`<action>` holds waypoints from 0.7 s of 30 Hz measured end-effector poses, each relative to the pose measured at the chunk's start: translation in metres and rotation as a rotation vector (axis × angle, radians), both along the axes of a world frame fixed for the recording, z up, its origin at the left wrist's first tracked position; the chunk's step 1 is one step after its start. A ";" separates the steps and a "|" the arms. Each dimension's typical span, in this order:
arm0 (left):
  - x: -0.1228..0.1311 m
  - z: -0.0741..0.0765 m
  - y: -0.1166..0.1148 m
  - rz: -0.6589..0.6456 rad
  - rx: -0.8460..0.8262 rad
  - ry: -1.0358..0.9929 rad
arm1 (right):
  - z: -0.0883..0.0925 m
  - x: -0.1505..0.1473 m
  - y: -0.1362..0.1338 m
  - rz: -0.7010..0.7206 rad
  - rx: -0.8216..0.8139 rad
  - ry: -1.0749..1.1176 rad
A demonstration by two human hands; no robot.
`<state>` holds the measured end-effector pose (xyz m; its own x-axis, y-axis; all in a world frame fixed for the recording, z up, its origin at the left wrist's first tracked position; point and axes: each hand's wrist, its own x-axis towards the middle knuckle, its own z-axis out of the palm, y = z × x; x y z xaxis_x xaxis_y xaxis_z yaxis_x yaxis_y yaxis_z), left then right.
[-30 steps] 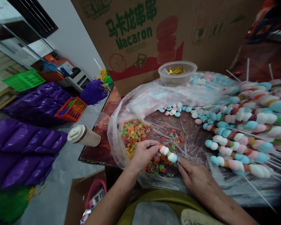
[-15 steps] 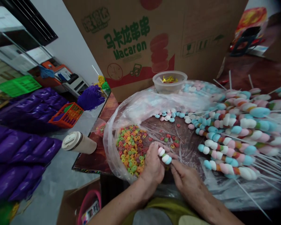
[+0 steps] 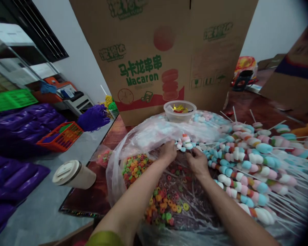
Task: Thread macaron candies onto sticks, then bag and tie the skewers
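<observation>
My right hand (image 3: 197, 162) is closed in a pinch at the lower end of a marshmallow skewer (image 3: 186, 139), whose stick is hidden. An orange ring sits between pale pieces near its top. Beside it, my left hand (image 3: 168, 150) has its fingers curled at the edge of the loose marshmallows (image 3: 179, 145); what they pinch, if anything, is hidden. Colourful cereal rings (image 3: 137, 165) lie in a heap left of and under my left forearm. To the right of my right hand, several finished skewers (image 3: 248, 164) in pink, white and blue are piled up, white sticks pointing right.
A clear plastic bag (image 3: 113, 171) spreads over the dark red table (image 3: 79, 201). Behind it stands a large cardboard box (image 3: 143, 92), with a plastic bowl (image 3: 179, 116) of gold ties before it. A lidded cup (image 3: 75, 175) is at the left, near purple packages (image 3: 12, 191).
Both hands have moved forward, away from my body, to the loose marshmallows, carrying the skewer along. My left palm was open under the skewer; now its fingers are curled. The view has shifted.
</observation>
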<state>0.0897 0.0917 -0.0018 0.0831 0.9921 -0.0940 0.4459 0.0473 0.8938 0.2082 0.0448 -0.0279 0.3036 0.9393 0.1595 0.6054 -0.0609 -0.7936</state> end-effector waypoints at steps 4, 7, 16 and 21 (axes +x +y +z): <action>-0.006 -0.003 0.023 -0.142 -0.045 0.121 | -0.006 -0.008 0.034 -0.081 -0.065 -0.047; -0.019 -0.005 0.014 -0.139 -0.051 0.113 | -0.009 -0.008 0.033 -0.055 -0.112 -0.048; -0.044 0.007 -0.065 0.062 -0.198 -0.359 | 0.015 -0.006 -0.024 0.107 -0.041 0.217; -0.029 0.023 -0.098 0.146 -0.254 -0.812 | 0.032 -0.029 -0.060 0.244 0.008 0.429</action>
<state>0.0606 -0.0064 0.0211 0.0937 0.9550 -0.2813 -0.3528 0.2961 0.8876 0.1795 -0.0151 0.0040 0.1149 0.9904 0.0764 0.2202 0.0496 -0.9742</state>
